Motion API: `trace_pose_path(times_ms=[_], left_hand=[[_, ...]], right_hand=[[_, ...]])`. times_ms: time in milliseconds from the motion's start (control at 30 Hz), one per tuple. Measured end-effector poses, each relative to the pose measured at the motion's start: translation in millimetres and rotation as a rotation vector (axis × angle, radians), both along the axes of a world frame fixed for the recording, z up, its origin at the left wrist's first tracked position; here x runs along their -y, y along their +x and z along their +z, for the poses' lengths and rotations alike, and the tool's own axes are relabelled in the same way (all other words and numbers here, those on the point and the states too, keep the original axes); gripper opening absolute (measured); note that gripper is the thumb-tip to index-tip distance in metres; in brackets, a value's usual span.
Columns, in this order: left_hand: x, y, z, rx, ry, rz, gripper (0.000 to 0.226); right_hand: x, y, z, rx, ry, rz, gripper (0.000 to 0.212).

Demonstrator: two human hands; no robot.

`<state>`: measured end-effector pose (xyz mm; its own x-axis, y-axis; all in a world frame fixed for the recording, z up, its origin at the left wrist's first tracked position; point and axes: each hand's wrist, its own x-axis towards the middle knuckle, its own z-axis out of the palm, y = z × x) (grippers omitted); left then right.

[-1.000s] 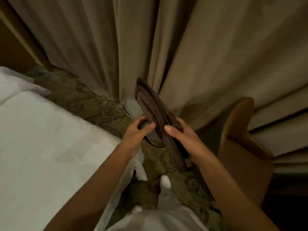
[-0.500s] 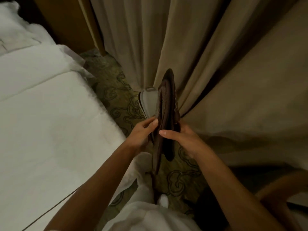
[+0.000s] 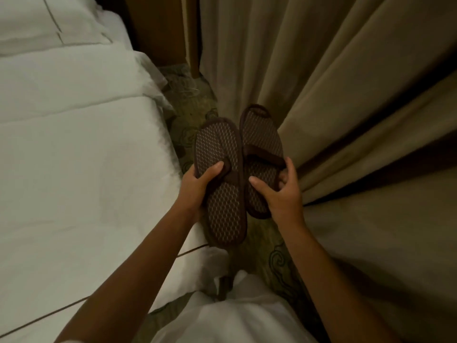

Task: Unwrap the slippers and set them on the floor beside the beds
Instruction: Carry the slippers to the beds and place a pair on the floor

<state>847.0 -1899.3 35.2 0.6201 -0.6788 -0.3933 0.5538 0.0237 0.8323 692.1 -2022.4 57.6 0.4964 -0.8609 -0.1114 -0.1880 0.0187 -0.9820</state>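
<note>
Patterned green carpet (image 3: 190,120) runs between white bed (image 3: 74,157) at nine o'clock and beige curtains (image 3: 346,107) at three, while our left hand (image 3: 195,186) grips one brown slipper (image 3: 220,184), our right hand (image 3: 282,191) the other slipper (image 3: 262,142), soles-up above the floor.

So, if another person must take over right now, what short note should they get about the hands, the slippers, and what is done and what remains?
Left hand: grips the left slipper, thumb on its strap.
Right hand: grips the right slipper at its strap.
Both slippers are brown, side by side and slightly overlapping, footbeds up, held above the patterned carpet between the white bed and the curtain.
Done: no wrapping shows on them; the pair is separated, one per hand.
Left: lower both to the carpet beside the bed and let go. Neither is on the floor yet.
</note>
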Motion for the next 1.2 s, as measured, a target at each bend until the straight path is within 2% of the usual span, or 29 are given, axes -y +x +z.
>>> trace_pose_path(times_ms=[67,133,233,300,367,467,567,667,767,900,967,1067,1200], left_hand=[[4.8,17.1,-0.3,0.030,0.038,0.076,0.063],[10.4,32.2,-4.0,0.057,0.065,0.137,0.061],[23.4,50.9,-11.6,0.078,0.090,0.208,0.058],[36.3,62.8,-14.3,0.112,0.119,0.238,0.057],[51.8,75.7,-19.2,0.132,0.146,0.283,0.051],[72.6,95.6,-26.7,0.139,0.177,0.377,0.048],[87.8,107.8,-37.1,0.175,0.229,0.392,0.058],[95.7,119.0,-52.9,0.234,0.294,0.366,0.066],[100.4,135.6,-71.2,0.244,0.314,0.338,0.062],[108.4,155.9,-106.6,0.282,0.306,0.305,0.054],[115.1,162.4,-127.9,0.274,0.307,0.269,0.053],[126.3,173.0,-167.2,0.224,0.319,0.216,0.040],[138.6,168.3,-237.8,0.202,0.329,0.188,0.036]], right_hand=[[19.2,16.5,-3.3,0.027,0.070,0.041,0.084],[38.7,37.2,-7.0,0.082,0.177,0.106,0.064],[62.3,66.5,-14.2,0.156,0.537,0.230,0.048],[77.2,81.8,-19.5,0.114,0.723,0.300,0.051],[95.8,94.9,-26.5,0.051,0.802,0.345,0.062],[121.6,110.6,-36.3,0.028,0.869,0.365,0.067],[137.9,127.1,-47.7,-0.045,0.867,0.409,0.053],[143.2,140.2,-66.9,-0.095,0.935,0.412,0.048],[141.4,152.0,-88.5,-0.081,0.979,0.451,0.041],[146.3,167.3,-122.7,-0.136,0.966,0.481,0.051],[148.4,171.4,-143.6,-0.151,0.973,0.487,0.049],[156.0,175.8,-183.4,-0.139,0.987,0.423,0.036],[176.8,185.6,-236.8,-0.192,0.998,0.355,0.036]])
